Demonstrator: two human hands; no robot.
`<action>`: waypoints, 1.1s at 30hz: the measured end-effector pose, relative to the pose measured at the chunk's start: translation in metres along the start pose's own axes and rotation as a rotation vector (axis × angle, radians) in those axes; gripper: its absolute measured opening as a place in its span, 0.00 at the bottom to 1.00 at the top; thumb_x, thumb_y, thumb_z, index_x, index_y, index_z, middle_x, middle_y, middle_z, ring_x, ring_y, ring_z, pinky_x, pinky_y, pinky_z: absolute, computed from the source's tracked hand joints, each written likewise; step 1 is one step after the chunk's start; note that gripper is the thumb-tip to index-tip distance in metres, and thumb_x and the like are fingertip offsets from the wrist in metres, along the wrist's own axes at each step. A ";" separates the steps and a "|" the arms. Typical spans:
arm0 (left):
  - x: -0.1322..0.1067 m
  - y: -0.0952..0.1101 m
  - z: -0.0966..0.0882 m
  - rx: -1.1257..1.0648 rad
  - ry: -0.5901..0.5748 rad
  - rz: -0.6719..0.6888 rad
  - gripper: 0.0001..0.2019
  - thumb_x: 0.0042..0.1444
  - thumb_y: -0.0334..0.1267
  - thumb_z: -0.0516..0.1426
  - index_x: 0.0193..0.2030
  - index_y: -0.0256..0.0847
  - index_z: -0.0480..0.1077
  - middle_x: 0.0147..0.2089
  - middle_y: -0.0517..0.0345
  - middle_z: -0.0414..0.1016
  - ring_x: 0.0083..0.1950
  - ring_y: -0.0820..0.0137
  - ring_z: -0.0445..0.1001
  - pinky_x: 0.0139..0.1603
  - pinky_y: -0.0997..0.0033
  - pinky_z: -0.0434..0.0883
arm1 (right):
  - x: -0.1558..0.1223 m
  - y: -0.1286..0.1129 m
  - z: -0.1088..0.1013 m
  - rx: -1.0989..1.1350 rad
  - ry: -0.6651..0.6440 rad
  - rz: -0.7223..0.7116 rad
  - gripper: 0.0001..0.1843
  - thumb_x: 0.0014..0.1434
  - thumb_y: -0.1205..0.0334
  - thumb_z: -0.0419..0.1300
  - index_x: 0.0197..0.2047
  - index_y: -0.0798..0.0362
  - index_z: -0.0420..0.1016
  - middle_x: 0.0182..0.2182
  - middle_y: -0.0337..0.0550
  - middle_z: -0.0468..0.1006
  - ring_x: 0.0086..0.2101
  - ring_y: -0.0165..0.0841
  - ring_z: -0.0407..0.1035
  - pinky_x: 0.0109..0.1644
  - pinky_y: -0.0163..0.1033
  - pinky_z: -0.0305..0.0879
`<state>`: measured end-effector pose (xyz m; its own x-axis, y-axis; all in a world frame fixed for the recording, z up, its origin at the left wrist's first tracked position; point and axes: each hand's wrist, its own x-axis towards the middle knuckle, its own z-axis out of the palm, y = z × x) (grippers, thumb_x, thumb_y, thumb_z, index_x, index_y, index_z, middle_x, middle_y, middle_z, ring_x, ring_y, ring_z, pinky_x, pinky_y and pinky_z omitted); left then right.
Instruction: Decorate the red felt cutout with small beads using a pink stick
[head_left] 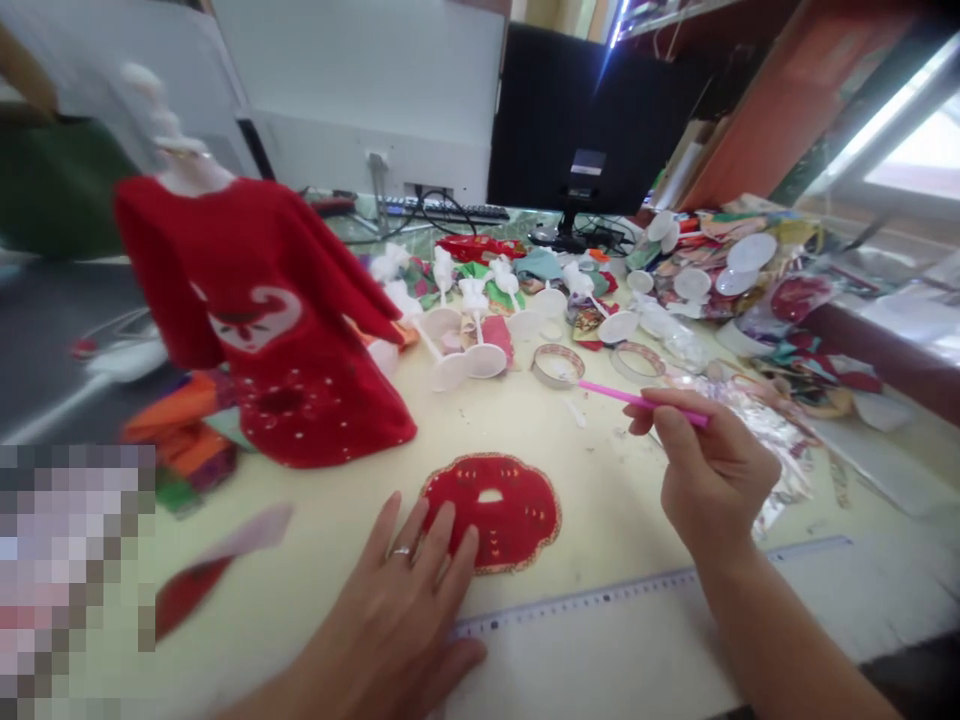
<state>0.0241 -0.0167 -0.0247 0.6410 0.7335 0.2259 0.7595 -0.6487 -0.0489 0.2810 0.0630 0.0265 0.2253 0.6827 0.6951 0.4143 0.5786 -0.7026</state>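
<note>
Pressing spread and flat, the fingers (442, 535) of the left hand (390, 625) kept a scalloped red felt piece (521, 525) steady on the tabletop (615, 500). The right hand (712, 470) pinched a pink stick (645, 400) in curled fingers above it. Nearby lay a ruler (600, 600) and metal-edged rings (559, 365). A red dress on a white form (292, 390) stood left, screening part of the white plastic stands (465, 360) behind.

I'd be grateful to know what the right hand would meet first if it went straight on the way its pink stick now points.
The right hand, holding the pink stick, would probably meet the gold-rimmed ring first. The stick's tip looks very close to it, though depth is hard to judge from this view.
</note>
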 end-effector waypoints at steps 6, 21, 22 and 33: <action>-0.001 -0.002 0.006 0.005 0.059 -0.015 0.32 0.57 0.59 0.50 0.59 0.37 0.63 0.57 0.40 0.67 0.58 0.50 0.65 0.63 0.44 0.50 | 0.015 0.008 -0.013 -0.106 0.121 -0.006 0.05 0.58 0.61 0.58 0.34 0.52 0.74 0.23 0.37 0.73 0.23 0.29 0.69 0.28 0.37 0.69; 0.000 -0.004 0.013 -0.030 0.147 -0.015 0.27 0.54 0.56 0.53 0.50 0.36 0.72 0.53 0.43 0.72 0.59 0.48 0.64 0.65 0.41 0.46 | 0.023 0.025 -0.029 -0.633 -0.153 -0.026 0.16 0.58 0.58 0.55 0.20 0.53 0.63 0.15 0.32 0.61 0.18 0.24 0.54 0.25 0.33 0.52; 0.001 -0.003 0.012 -0.038 0.150 -0.026 0.26 0.54 0.56 0.53 0.49 0.36 0.73 0.53 0.43 0.72 0.59 0.48 0.64 0.65 0.41 0.46 | 0.023 0.024 -0.028 -0.638 -0.156 -0.026 0.17 0.58 0.58 0.55 0.20 0.53 0.62 0.15 0.32 0.59 0.18 0.24 0.52 0.24 0.33 0.51; 0.004 -0.002 0.009 -0.036 0.153 -0.026 0.25 0.56 0.56 0.52 0.47 0.36 0.75 0.52 0.41 0.72 0.57 0.50 0.67 0.65 0.42 0.47 | 0.017 0.025 -0.020 -0.645 -0.302 -0.011 0.15 0.59 0.59 0.53 0.22 0.53 0.64 0.16 0.33 0.60 0.19 0.25 0.54 0.26 0.33 0.50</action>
<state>0.0262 -0.0111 -0.0324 0.5947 0.7124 0.3725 0.7694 -0.6387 -0.0069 0.3129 0.0797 0.0239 0.0021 0.8262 0.5633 0.8753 0.2709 -0.4005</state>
